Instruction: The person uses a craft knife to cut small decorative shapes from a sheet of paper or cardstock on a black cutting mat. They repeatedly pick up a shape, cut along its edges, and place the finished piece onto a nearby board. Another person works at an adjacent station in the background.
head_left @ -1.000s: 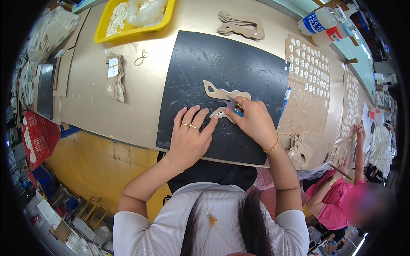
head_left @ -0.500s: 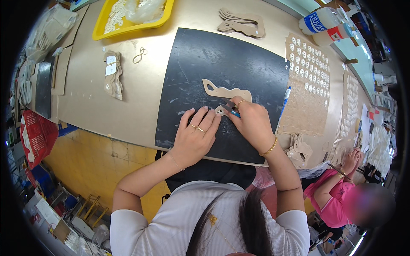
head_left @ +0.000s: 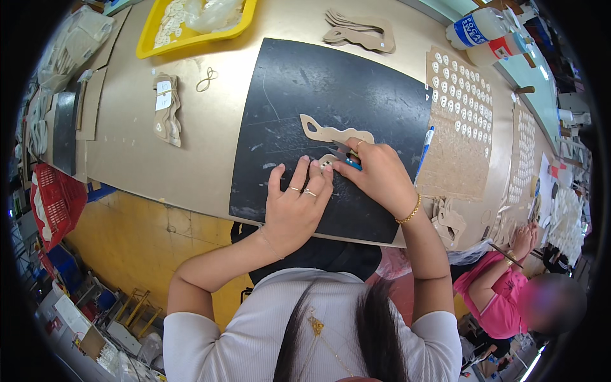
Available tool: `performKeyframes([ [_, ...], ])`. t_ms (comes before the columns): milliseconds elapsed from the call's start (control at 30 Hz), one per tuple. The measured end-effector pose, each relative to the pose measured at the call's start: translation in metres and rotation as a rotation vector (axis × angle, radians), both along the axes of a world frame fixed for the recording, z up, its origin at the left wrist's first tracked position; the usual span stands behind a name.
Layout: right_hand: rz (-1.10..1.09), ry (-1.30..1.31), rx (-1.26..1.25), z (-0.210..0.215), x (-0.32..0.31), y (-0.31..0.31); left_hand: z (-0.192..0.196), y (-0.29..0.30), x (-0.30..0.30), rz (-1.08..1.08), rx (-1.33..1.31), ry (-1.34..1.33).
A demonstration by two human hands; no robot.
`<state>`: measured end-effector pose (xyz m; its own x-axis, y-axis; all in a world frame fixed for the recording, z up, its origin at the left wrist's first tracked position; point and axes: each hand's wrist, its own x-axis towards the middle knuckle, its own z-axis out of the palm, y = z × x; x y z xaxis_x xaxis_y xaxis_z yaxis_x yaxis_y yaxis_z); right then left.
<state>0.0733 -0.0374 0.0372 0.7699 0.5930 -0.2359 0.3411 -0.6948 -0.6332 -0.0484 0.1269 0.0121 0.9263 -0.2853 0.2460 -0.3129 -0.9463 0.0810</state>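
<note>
On the black mat (head_left: 286,89), the fingertips of my left hand (head_left: 294,205) are on a small beige piece (head_left: 327,157), with part of it hidden under them. A white oval tag with dark spots (head_left: 326,165) lies on this piece, by my left fingertips. Held in my right hand (head_left: 382,178) are small blue-handled snips (head_left: 353,163), their grey blades apart and pointing left above the beige piece. A separate wavy beige cutout (head_left: 331,134) with a hole at one end lies just beyond the blades.
A yellow tray (head_left: 144,43) holds white pieces and a plastic bag. Banded beige cutouts (head_left: 167,114) lie left, more cutouts (head_left: 359,38) at the back. To the right are a pen (head_left: 425,153), a board with rows of white tags (head_left: 452,162), bottles (head_left: 474,32) and a person in pink (head_left: 490,299).
My right hand has shifted slightly right, and the snips' blades now show apart. The left fingers have bent and drawn in around the piece, uncovering more of the white tag.
</note>
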Motion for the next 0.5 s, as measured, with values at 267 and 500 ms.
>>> performKeyframes([
  [267, -0.003, 0.196, 0.03, 0.003, 0.013, 0.0, -0.001, 0.004, -0.002, -0.005, -0.043, 0.033],
  [500, -0.07, 0.208, -0.034, 0.01, 0.011, 0.007, -0.002, 0.005, -0.002, -0.006, -0.07, 0.051],
])
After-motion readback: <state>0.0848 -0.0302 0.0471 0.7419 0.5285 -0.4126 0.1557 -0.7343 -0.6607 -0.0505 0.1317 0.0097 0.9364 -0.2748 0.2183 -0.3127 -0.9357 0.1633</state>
